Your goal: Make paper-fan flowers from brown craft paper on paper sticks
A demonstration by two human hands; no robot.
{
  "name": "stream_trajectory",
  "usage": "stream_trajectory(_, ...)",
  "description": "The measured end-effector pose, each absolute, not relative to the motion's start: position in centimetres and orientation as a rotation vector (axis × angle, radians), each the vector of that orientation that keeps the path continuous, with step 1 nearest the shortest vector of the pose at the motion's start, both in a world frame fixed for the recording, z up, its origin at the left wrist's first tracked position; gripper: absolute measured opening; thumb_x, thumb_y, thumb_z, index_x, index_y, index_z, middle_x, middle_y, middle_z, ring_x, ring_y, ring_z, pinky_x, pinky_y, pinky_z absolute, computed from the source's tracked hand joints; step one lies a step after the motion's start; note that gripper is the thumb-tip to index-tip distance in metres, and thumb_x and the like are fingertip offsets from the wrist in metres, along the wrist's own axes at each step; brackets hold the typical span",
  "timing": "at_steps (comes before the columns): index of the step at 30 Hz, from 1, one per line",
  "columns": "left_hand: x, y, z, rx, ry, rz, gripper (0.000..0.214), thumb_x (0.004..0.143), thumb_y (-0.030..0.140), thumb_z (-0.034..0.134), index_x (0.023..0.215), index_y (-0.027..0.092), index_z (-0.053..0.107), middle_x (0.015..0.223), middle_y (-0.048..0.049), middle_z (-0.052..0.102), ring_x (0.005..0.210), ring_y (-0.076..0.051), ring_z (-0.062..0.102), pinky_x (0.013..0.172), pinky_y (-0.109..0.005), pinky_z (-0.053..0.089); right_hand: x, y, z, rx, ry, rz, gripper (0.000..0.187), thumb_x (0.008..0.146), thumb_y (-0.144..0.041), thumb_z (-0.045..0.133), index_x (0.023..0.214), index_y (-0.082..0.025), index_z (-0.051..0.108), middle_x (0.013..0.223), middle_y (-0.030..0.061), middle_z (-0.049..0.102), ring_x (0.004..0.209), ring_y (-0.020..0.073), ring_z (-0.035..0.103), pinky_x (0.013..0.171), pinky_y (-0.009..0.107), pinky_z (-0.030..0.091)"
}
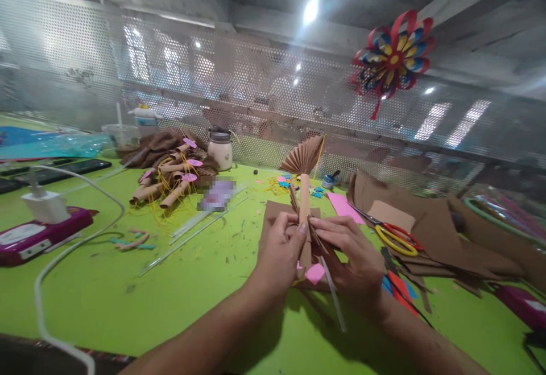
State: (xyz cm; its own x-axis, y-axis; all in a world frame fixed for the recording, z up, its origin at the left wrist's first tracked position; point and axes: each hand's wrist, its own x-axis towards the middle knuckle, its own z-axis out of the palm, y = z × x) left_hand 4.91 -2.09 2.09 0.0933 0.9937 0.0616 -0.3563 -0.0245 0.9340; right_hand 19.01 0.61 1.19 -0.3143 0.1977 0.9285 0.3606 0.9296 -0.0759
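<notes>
My left hand (279, 250) and my right hand (352, 252) both grip a brown paper craft (304, 193) held upright above the green table (179, 284). The craft is a rolled paper tube topped by a pleated brown fan. My left thumb presses the tube's side. My right fingers pinch folded brown pleats beside the tube, and a thin clear stick (335, 295) slants down from under that hand. A pink paper piece (315, 272) shows below the hands.
Red-and-yellow scissors (394, 235) lie on brown paper sheets (452, 233) at right. A pile of finished brown rolls (168, 184) and a small jar (220, 148) sit at the back left. A white charger with cable (45, 204) rests on a magenta device. A perforated metal screen (256, 102) backs the table.
</notes>
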Motion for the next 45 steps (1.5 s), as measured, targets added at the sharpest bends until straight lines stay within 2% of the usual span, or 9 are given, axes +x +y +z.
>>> stream_trajectory(9,4.7,-2.0,2.4,1.068,0.908,1.307,0.030,0.080,0.045,0.058,0.094,0.020,0.047,0.068,0.0005,0.061,0.054,-0.012,0.056,0.044,-0.019,0.040,18.8,0.7,1.3,-0.412,-1.888,-0.047,0.036,0.073,0.001,0.060,0.101,-0.021,0.062,0.102,0.0099,0.070,0.095,0.0239,0.063,0.076,0.042,0.054)
stream_trajectory(14,4.7,-2.0,2.4,1.086,0.885,1.342,0.029,0.081,0.042,0.058,0.094,0.019,0.047,0.072,-0.0003,0.062,0.055,-0.012,0.056,0.049,-0.023,0.046,19.0,0.3,1.6,-0.404,-1.921,0.047,0.038,0.072,0.000,0.057,0.105,-0.019,0.062,0.107,0.0116,0.067,0.099,0.0255,0.060,0.080,0.045,0.053)
stream_trajectory(22,4.5,-1.6,2.5,1.143,0.892,1.420,0.023,0.083,0.036,0.057,0.093,0.018,0.046,0.067,0.0017,0.060,0.054,-0.011,0.056,0.056,-0.026,0.048,19.4,1.0,0.9,-0.405,-1.910,0.242,0.034,0.082,-0.003,0.046,0.106,-0.022,0.062,0.112,0.0105,0.066,0.107,0.0237,0.059,0.086,0.045,0.052)
stream_trajectory(26,4.5,-1.4,2.3,1.187,0.883,1.443,0.023,0.083,0.036,0.057,0.090,0.017,0.046,0.066,0.0013,0.059,0.054,-0.011,0.056,0.056,-0.026,0.047,19.4,0.8,1.0,-0.477,-1.878,0.322,0.028,0.084,-0.006,0.047,0.099,-0.021,0.065,0.108,0.0098,0.067,0.106,0.0230,0.060,0.091,0.046,0.050)
stream_trajectory(32,4.6,-1.0,1.8,1.153,0.897,1.467,0.025,0.080,0.036,0.060,0.090,0.017,0.047,0.068,0.0010,0.060,0.056,-0.011,0.056,0.055,-0.024,0.045,19.3,0.9,0.7,-0.481,-1.788,0.466,0.021,0.084,-0.010,0.051,0.096,-0.020,0.065,0.108,0.0107,0.066,0.105,0.0238,0.060,0.089,0.046,0.050)
stream_trajectory(45,4.8,-0.9,1.6,1.094,0.865,1.514,0.031,0.078,0.034,0.064,0.096,0.016,0.046,0.065,0.0014,0.061,0.055,-0.010,0.055,0.055,-0.024,0.043,19.3,0.6,1.1,-0.494,-1.716,0.486,0.015,0.085,-0.013,0.054,0.094,-0.019,0.064,0.104,0.0105,0.065,0.101,0.0231,0.060,0.088,0.045,0.050)
